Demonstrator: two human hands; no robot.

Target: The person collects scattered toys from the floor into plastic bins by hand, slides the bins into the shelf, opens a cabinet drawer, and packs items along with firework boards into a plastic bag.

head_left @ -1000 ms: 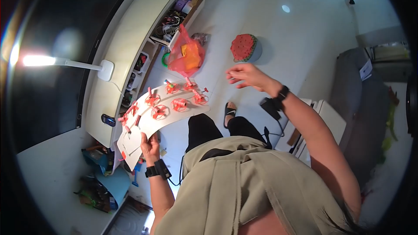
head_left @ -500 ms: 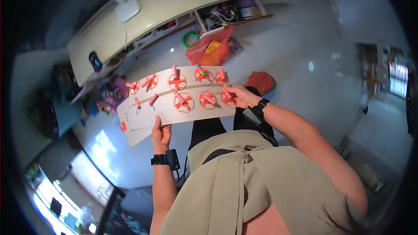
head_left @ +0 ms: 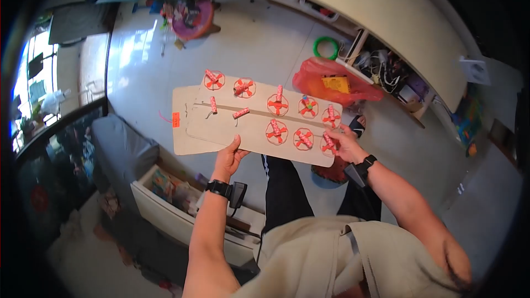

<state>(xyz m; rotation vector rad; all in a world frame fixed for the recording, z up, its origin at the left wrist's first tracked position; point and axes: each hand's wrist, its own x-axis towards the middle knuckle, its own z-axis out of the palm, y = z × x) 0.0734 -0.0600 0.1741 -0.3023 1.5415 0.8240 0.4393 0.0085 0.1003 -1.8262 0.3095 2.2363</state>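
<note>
My left hand grips the near edge of a long cardboard sheet, thumb on top and fingers underneath. At the sheet's right end, my right hand is closed on the edge, its fingertips by a red cylinder on a ring. Two rows of red toys are on the sheet, most being a red ringed propeller with a patterned cylinder. One propeller bears coloured pieces. Two cylinders have no ring. An orange label marks the left end.
Beyond the sheet lie a red plastic bag and a green ring, near a shelf of cables. A red stool carries clutter at the back left. An open drawer stands at lower left; a watermelon-patterned seat is between my legs.
The view has swung round, bringing the open drawer into sight. The cardboard sheet now slopes down to the right instead of up. Both hands have kept hold of it.
</note>
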